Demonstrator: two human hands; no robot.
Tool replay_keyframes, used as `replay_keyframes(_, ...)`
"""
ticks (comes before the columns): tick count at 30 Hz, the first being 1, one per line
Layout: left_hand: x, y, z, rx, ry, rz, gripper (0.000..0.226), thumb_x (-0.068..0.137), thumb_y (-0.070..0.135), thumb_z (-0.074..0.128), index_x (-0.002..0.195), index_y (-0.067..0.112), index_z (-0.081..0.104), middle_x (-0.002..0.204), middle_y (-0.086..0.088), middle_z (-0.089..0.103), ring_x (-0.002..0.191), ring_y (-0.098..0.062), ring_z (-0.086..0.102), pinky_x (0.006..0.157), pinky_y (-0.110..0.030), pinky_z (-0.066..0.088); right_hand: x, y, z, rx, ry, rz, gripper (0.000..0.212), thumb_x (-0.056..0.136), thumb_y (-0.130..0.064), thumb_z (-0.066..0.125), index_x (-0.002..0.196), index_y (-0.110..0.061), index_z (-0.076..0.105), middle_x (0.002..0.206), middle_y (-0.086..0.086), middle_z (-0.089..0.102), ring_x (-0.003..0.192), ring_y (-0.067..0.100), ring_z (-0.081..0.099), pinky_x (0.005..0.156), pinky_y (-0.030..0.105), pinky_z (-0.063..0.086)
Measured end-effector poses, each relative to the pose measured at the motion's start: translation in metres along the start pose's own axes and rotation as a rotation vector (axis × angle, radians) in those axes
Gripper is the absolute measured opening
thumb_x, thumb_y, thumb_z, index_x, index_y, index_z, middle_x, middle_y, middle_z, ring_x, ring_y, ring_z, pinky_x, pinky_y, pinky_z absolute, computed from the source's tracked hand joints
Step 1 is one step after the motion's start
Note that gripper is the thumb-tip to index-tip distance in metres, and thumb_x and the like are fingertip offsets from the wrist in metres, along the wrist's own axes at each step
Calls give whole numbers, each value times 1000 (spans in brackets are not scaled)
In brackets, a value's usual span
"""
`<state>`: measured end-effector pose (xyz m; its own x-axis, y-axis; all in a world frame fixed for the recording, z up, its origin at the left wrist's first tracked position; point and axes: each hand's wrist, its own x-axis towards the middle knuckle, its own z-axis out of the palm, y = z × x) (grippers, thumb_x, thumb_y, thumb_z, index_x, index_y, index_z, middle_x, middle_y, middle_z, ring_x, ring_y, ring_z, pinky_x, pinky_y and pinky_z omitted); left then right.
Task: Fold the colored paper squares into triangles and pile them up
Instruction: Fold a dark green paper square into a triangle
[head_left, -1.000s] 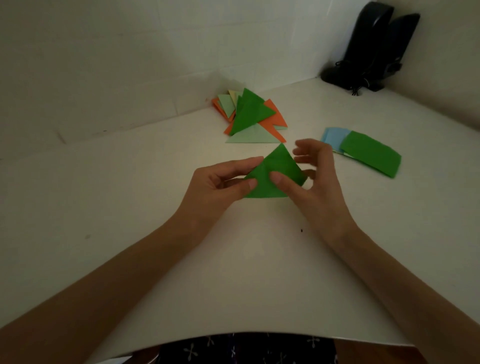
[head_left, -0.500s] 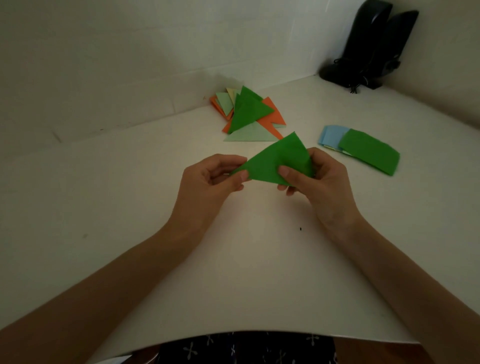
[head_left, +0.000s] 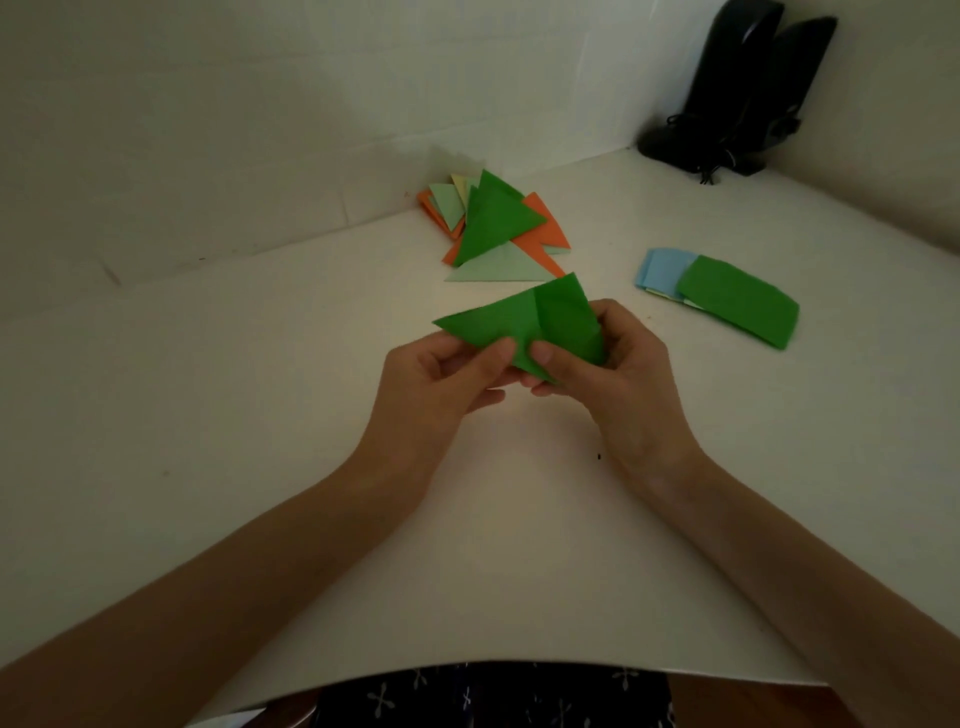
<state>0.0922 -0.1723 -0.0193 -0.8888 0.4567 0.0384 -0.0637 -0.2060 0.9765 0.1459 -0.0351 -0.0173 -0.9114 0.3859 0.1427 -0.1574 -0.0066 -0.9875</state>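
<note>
Well, I look down on a matte off-white table (head_left: 208, 415) that runs back into a corner of pale walls (head_left: 260, 104); the light is dim. Over its middle, lifted off the surface, is the green paper (head_left: 498, 325): thin, smooth, a long triangle creased down the middle, its right half bent up. My left hand (head_left: 441, 384) pinches its near edge between thumb and curled fingers. My right hand (head_left: 618, 374) pinches just beside it, thumb on top, fingers curled behind and hiding the lower right corner. Beyond, near the wall, lies the pile (head_left: 493, 223) of triangles, green over orange and pale green. To the right, well apart, flat squares (head_left: 737, 301) overlap, green over blue. Two black objects (head_left: 737, 88) stand in the far corner.
</note>
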Motion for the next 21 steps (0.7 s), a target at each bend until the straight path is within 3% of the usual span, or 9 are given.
replay_keyframes(9,4,0,-3,21,169,74,10,89,8,59,92,15,66,71,7,72,68,-7,68,61,-16,52,0,1,2,58,-143,87,38,77,13,64,107,-6,51,99,13,66,75,23,71,70,29,58)
replay_keyframes(13,7,1,-10,48,204,80,15,91,7,57,89,19,65,69,11,70,64,-5,67,59,-17,52,0,2,-1,-43,-188,55,54,78,10,65,117,-21,44,99,10,64,77,25,70,72,34,57)
replay_keyframes(17,12,0,-17,69,209,66,15,92,6,55,86,16,65,69,8,70,67,-10,68,61,-20,54,1,2,-16,-159,-344,-64,71,81,25,44,121,-33,44,115,2,60,89,20,67,81,35,53)
replay_keyframes(19,14,-1,-18,68,190,61,15,92,5,54,86,14,64,70,6,70,66,-12,69,61,-21,54,3,5,-18,-251,-416,-121,66,77,25,42,116,-27,54,120,-5,58,102,15,64,86,32,53)
replay_keyframes(21,14,0,-18,70,164,63,12,92,4,54,88,13,62,71,5,70,64,-12,69,58,-21,54,3,8,-15,-322,-435,-164,51,78,17,50,111,-21,61,118,-2,58,108,10,60,89,27,50)
